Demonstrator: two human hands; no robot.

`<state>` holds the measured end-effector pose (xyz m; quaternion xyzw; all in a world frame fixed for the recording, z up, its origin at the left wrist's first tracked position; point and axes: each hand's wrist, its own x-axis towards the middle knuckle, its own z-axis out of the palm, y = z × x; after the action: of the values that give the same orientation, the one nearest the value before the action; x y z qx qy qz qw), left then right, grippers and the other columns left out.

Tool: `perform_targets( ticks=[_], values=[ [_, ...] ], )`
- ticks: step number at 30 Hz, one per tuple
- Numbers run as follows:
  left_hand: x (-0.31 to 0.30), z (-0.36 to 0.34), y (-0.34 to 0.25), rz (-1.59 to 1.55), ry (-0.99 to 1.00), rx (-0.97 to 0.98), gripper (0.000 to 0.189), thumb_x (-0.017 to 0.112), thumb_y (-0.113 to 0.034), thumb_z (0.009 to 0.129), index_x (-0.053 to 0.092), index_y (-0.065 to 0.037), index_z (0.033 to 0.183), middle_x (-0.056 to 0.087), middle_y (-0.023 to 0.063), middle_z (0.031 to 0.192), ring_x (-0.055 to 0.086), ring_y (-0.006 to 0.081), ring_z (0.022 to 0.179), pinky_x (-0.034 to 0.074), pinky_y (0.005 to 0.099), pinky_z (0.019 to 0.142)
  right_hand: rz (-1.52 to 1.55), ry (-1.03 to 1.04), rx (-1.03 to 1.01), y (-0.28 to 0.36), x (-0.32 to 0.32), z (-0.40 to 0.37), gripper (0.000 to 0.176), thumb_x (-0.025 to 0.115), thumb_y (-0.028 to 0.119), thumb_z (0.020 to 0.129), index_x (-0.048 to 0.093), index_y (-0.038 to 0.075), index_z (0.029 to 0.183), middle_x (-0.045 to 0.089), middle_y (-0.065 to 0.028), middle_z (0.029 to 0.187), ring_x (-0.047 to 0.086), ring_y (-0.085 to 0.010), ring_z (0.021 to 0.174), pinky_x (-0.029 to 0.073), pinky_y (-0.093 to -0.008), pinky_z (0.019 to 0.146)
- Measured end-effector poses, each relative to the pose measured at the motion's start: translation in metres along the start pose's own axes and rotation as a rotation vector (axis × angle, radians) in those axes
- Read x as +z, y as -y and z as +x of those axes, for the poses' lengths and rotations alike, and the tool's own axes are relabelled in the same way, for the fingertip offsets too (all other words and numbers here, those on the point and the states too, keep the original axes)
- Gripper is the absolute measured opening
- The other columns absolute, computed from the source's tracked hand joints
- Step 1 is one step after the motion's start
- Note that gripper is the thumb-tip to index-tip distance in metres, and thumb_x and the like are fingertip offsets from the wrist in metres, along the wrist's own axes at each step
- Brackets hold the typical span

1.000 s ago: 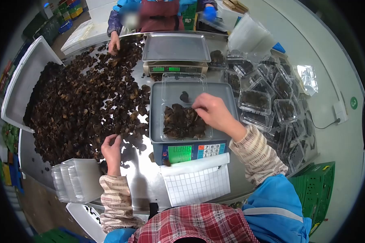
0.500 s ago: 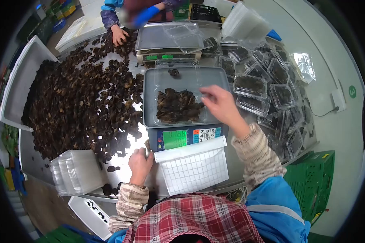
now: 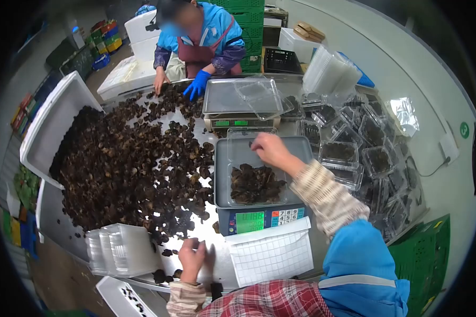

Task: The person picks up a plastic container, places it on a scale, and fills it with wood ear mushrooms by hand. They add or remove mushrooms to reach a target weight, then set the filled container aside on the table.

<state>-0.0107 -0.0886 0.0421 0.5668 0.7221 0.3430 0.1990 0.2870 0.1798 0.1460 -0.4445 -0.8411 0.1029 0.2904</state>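
My right hand reaches over the grey tray on a scale. Its fingertips pinch a small dark mushroom piece, mostly hidden, at the lid end of an open clear plastic box. Dark brown mushrooms lie heaped in this box. The green display is lit below the tray. My left hand stays low by the metal table, fingers curled and palm hidden, left of a white gridded sheet. A loose mushroom piece lies beyond it, beside the scale.
A large mushroom pile spreads from a white foam box. Stacked clear boxes stand at left; filled boxes crowd the right. Across the table, a co-worker's blue glove and bare hand touch mushrooms. Another scale stands behind.
The view has tilted up. My right hand has moved from beside the heaped mushrooms to the loose piece at the lid end. The co-worker's gloved hand has come down to the pile.
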Motion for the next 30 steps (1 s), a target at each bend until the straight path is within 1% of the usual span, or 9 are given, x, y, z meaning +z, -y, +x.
perform_targets(
  ticks=[4,7,10,13,16,19,23,28,30],
  values=[
    [-0.003,0.018,-0.024,-0.116,-0.063,-0.007,0.014,0.068,-0.011,0.075,0.064,-0.001,0.084,0.062,0.0097,0.075,0.059,0.0205,0.06,0.045,0.0306,0.053,0.239,0.277,0.086,0.031,-0.051,-0.041,0.015,0.059,0.007,0.071,0.07,0.009,0.081,0.063,-0.0131,0.084,0.062,-0.0299,0.077,0.05,-0.0377,0.071],
    [0.007,0.057,-0.082,-0.199,-0.084,0.285,0.015,0.066,-0.006,0.078,0.062,0.0,0.09,0.059,0.0076,0.081,0.054,0.0144,0.062,0.043,0.0249,0.052,0.41,0.157,0.224,0.013,-0.05,-0.049,0.022,0.064,0.017,0.074,0.068,0.006,0.092,0.064,-0.0148,0.091,0.062,-0.0319,0.08,0.05,-0.0377,0.072],
    [0.02,0.078,-0.134,-0.151,-0.004,0.326,0.028,0.069,-0.016,0.074,0.061,-0.004,0.098,0.06,0.0095,0.091,0.059,0.0228,0.071,0.048,0.0322,0.062,0.055,-0.176,0.642,-0.044,-0.009,-0.041,0.049,0.061,0.038,0.083,0.058,-0.004,0.107,0.063,-0.0213,0.1,0.063,-0.0334,0.086,0.049,-0.0379,0.076],
    [0.048,0.098,-0.137,-0.041,0.004,0.42,0.029,0.07,-0.02,0.074,0.062,-0.006,0.098,0.059,0.0094,0.092,0.06,0.0252,0.072,0.048,0.0351,0.064,0.999,-0.243,1.024,-0.029,-0.017,-0.019,0.055,0.051,0.047,0.089,0.057,-0.001,0.115,0.065,-0.0132,0.101,0.06,-0.0256,0.092,0.047,-0.0336,0.078],
    [0.049,0.1,-0.139,0.052,0.003,0.312,0.023,0.069,-0.018,0.074,0.065,-0.006,0.093,0.056,0.009,0.087,0.058,0.0242,0.069,0.047,0.0343,0.063,1.07,-0.357,0.704,-0.015,-0.035,-0.032,0.049,0.044,0.045,0.094,0.06,0.003,0.114,0.065,-0.0061,0.097,0.058,-0.0196,0.091,0.045,-0.0316,0.079],
    [0.043,0.089,-0.142,-0.192,-0.053,0.276,0.023,0.067,-0.015,0.078,0.064,-0.004,0.098,0.055,0.0092,0.084,0.056,0.0205,0.066,0.046,0.0321,0.061,0.558,-0.322,0.256,0.006,-0.047,-0.091,0.034,0.049,0.033,0.093,0.064,0.006,0.107,0.063,-0.007,0.086,0.058,-0.0161,0.085,0.045,-0.03,0.077],
    [0.032,0.086,-0.139,-0.698,0.109,-0.175,0.022,0.052,-0.012,0.09,0.059,0.003,0.106,0.056,0.0064,0.079,0.054,0.0108,0.059,0.045,0.0249,0.049,0.178,-0.029,0.287,0.04,-0.05,-0.145,0.028,0.054,0.022,0.088,0.062,0.01,0.112,0.06,-0.0092,0.078,0.059,-0.0198,0.077,0.047,-0.0303,0.072],
    [0.035,0.096,-0.13,-0.649,0.385,-0.202,0.042,0.051,0.0,0.08,0.043,0.012,0.12,0.055,0.0099,0.072,0.056,0.015,0.053,0.046,0.0261,0.042,0.692,0.163,0.542,0.038,-0.039,-0.147,0.062,0.056,0.004,0.083,0.033,0.014,0.139,0.053,-0.0015,0.069,0.055,-0.0094,0.06,0.045,-0.0236,0.053],
    [0.032,0.104,-0.133,-0.728,0.406,-0.323,0.036,0.052,0.001,0.077,0.05,0.01,0.111,0.056,0.0086,0.068,0.054,0.0139,0.051,0.046,0.0251,0.041,0.971,0.177,0.755,0.042,-0.044,-0.137,0.067,0.056,0.001,0.083,0.023,0.005,0.142,0.06,-0.0083,0.074,0.058,-0.0116,0.06,0.046,-0.0216,0.047]
  ],
)
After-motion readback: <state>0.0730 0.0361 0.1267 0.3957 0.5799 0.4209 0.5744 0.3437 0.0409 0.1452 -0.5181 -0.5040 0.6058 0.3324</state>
